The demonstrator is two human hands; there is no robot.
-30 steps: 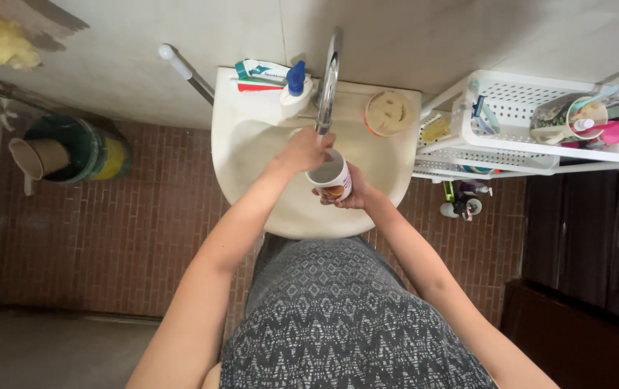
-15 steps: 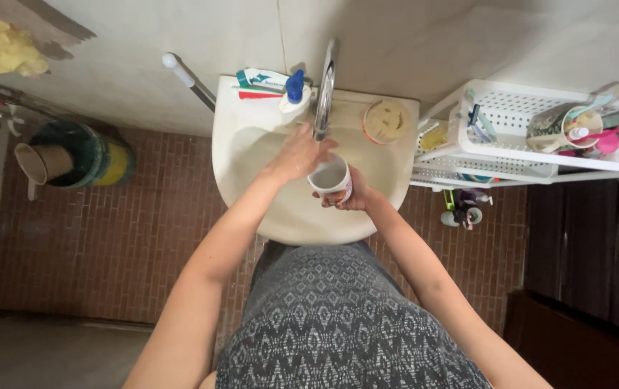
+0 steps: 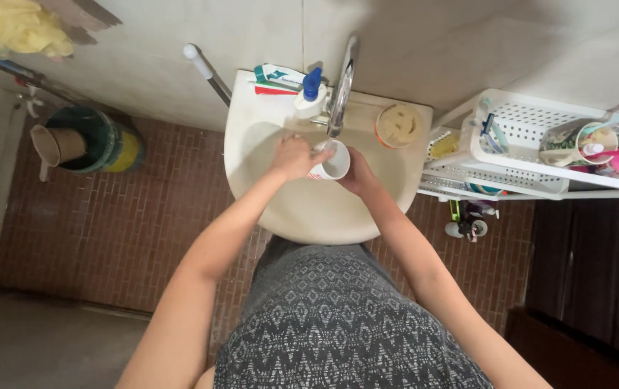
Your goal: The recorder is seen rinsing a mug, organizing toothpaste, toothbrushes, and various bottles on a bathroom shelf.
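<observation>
Over sink (image 3: 302,216), mug (image 3: 332,162) between hands (image 3: 291,157)

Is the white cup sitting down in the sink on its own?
No, the cup is held up under the tap between the left hand and right hand.

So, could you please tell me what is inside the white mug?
The white mug shows a pale, bare-looking interior; the left hand covers part of its rim, hiding any water.

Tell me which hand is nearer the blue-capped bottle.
Left. The left hand is just below the bottle, on the mug; the right hand is past the mug, farther right.
</observation>
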